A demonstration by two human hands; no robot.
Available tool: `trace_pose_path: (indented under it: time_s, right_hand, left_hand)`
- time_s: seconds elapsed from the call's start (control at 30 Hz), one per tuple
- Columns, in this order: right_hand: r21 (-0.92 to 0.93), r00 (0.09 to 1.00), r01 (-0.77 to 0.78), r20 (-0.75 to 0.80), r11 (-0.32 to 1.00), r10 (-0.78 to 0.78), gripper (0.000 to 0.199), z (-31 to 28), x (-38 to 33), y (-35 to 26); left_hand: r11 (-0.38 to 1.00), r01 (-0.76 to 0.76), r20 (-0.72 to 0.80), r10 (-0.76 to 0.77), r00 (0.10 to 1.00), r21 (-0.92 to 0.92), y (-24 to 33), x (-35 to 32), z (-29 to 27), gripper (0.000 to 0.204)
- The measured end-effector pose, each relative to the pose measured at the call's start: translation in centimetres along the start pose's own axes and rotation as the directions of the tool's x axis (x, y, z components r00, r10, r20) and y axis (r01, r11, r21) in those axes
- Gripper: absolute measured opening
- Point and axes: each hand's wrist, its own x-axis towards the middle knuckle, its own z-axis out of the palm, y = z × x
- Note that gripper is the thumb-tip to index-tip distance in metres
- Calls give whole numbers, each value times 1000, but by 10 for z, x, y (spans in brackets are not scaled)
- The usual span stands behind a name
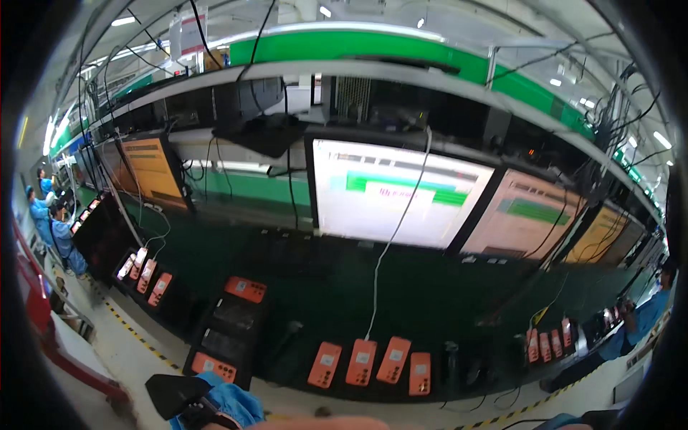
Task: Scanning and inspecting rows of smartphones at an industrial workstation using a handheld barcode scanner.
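At the bottom edge a strip of my left hand [322,423] shows, blurred and mostly cut off, so its fingers cannot be made out. A blue sleeve [233,398] and a black device [175,395] strapped at the wrist lie left of it. Just beyond the hand, several orange-red phones with white labels stand side by side along the bench's near edge. A white cable [375,294] runs down to one phone [360,362] of this row. To the left, a black tray [251,337] holds an orange-red phone [246,289] and another phone [213,367]. My right hand is out of sight.
A lit monitor [398,190] and other screens stand behind the dark green bench [430,287]. More phones [159,289] sit at the left and others [545,347] at the right. A co-worker in blue [645,315] is at the far right. Cables hang from the overhead frame.
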Motion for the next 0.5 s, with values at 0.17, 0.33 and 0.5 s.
trace_pose_path:
  time_s: [0.17, 0.33, 0.5]
  right_hand:
    - [-159, 992, 68, 114, 985, -50, 23, -26, 23, -6]
    - [-383, 957, 227, 256, 895, -134, 23, -52, 46, -14]
    - [-522, 859, 448, 476, 725, -188, 23, -57, 55, -10]
  left_hand:
    - [898, 390, 100, -415, 904, 202, 20, 6, -17, 25]
    - [921, 375, -55, -371, 927, 104, -20, -14, -16, 18]
    - [932, 350, -217, -325, 921, 91, -34, -28, -15, 15]
